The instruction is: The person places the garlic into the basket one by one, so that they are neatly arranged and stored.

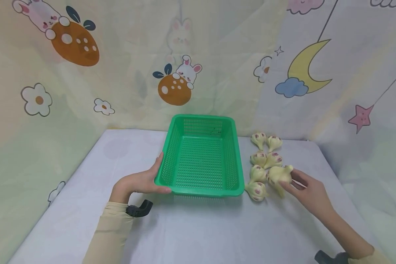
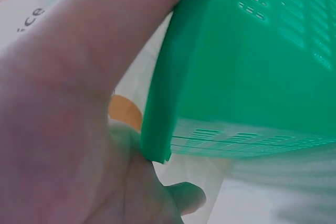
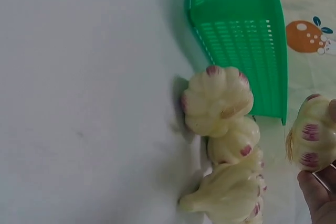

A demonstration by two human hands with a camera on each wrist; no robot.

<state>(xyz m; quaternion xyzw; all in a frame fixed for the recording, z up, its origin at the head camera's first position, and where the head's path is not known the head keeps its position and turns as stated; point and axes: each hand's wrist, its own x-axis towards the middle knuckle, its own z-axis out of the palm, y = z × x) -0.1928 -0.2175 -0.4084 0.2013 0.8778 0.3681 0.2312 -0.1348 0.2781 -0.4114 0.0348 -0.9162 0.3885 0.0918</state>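
Note:
A green plastic basket [image 1: 198, 191] with perforated walls stands on the table, its inside showing no contents. My left hand [image 1: 141, 182] holds its near left corner, thumb by the front rim and fingers along the left side. In the left wrist view the basket's rim [image 2: 165, 93] lies against the palm. My right hand [image 1: 311, 191] pinches a garlic bulb [image 1: 278, 175], raised with its stem pointing up and right. Several other garlic bulbs [image 1: 258, 159] lie beside the basket's right side. One bulb beneath the held one is partly hidden.
A white cloth [image 1: 198, 234] covers the table. Behind it hangs a printed curtain [image 1: 128, 73] with rabbits, flowers and a moon. Dark straps with small devices sit at both wrists, including the left wrist device [image 1: 139, 209].

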